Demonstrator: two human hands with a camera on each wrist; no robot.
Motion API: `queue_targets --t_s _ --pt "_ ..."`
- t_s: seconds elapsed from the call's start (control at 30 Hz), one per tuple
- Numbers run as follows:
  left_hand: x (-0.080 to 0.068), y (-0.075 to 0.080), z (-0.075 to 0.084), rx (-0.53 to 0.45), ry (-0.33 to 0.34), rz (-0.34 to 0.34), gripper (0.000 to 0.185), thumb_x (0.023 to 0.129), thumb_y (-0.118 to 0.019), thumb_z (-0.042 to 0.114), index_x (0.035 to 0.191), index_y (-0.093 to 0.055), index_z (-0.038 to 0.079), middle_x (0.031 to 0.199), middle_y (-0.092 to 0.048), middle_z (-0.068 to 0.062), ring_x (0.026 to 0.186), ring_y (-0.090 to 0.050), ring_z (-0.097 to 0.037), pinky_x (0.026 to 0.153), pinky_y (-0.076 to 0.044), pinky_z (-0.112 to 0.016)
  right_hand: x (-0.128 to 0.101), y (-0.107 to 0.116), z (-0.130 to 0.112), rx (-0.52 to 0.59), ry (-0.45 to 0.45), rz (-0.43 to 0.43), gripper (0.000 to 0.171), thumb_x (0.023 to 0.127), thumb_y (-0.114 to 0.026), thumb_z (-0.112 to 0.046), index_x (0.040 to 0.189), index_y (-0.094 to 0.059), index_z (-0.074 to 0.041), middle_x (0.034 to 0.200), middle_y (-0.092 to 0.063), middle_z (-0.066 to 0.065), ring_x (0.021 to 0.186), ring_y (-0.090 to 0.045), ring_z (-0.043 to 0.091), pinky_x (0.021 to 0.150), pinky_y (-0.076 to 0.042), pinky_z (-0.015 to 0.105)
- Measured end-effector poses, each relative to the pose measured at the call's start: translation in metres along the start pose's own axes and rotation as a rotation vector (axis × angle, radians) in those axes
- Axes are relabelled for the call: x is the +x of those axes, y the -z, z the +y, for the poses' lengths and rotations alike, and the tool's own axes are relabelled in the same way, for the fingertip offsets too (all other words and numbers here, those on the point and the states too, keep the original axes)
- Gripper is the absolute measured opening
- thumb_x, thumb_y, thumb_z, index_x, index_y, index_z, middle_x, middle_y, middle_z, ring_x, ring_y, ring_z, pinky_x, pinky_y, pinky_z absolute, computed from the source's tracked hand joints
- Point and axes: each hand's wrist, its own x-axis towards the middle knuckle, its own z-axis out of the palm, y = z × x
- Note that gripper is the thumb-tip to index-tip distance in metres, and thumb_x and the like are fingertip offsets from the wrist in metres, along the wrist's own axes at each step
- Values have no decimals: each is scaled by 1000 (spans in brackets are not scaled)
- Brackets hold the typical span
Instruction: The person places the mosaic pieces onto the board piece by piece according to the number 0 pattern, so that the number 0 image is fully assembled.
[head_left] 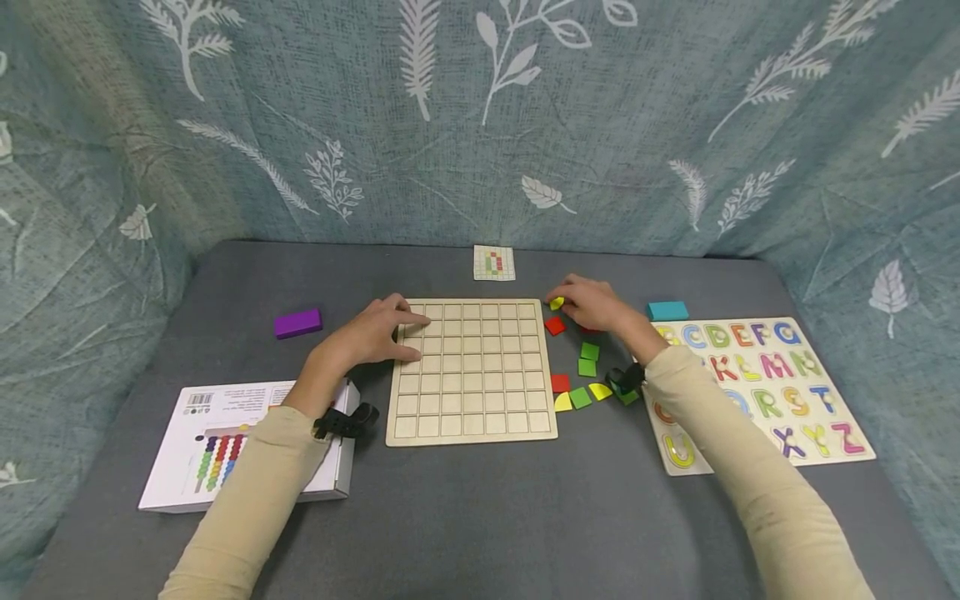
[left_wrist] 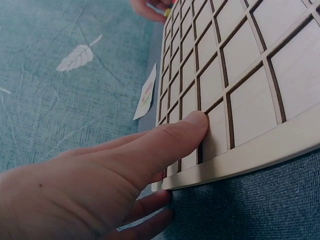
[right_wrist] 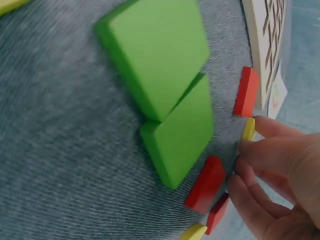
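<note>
A white box [head_left: 187, 454] printed with rows of coloured beads lies at the table's seven o'clock, partly under the left sleeve; whether anything is in it cannot be told. A purple block [head_left: 297, 322] sits at ten o'clock. The left hand [head_left: 372, 333] rests with straight, relaxed fingers on the left edge of the wooden grid board [head_left: 480, 392], thumb [left_wrist: 182, 131] flat on a corner cell; every cell in view is bare wood. A small pattern card [head_left: 494, 262] lies at twelve o'clock. Just off the board's right edge, the right hand [head_left: 596, 304] pinches a yellow piece [head_left: 556, 302] at its fingertips, beside a red piece [head_left: 555, 326]. Green pieces [right_wrist: 165, 80], red and yellow ones scatter below. A teal block [head_left: 667, 311] and an alphabet puzzle tray [head_left: 828, 417], letters seated in it, lie at three o'clock.
</note>
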Motion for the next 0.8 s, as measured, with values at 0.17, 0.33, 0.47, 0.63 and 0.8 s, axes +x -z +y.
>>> queue_targets --t_s 0.17,0.33,0.47,0.63,0.8 --pt "0 0 0 1 -1 1 57 86 -74 24 138 -55 11 131 -43 -17 115 -40 -34 94 -40 -52 0 0 -1 -24 -8 19 31 95 -57 -3 123 -66 -11 125 -58 18 107 -59 35 81 -47 51" --pt "0 0 0 -6 20 -9 58 86 -74 24 139 -54 11 132 -42 -17 117 -39 -34 95 -40 -52 2 1 -2 -25 -9 22 31 94 -59 -3 123 -67 -11 124 -59 18 107 -59 35 83 -48 51" --pt "0 1 0 -10 23 -19 58 86 -73 24 140 -53 11 133 -41 -17 116 -38 -34 93 -40 -51 4 1 -2 -28 -3 28 31 93 -61 -3 123 -67 -9 123 -60 19 105 -60 36 81 -49 50" --pt "1 1 2 -15 19 -19 58 86 -73 24 140 -53 11 130 -41 -16 111 -37 -32 90 -40 -49 11 -1 0 -50 24 69 28 91 -64 -4 118 -68 -6 120 -63 19 106 -61 37 84 -51 53" --pt "0 1 1 -21 25 -24 57 87 -73 23 140 -53 11 130 -41 -15 112 -37 -32 91 -39 -49 15 -3 3 -55 27 112 25 90 -67 -8 115 -68 -5 114 -65 18 102 -62 35 85 -51 53"
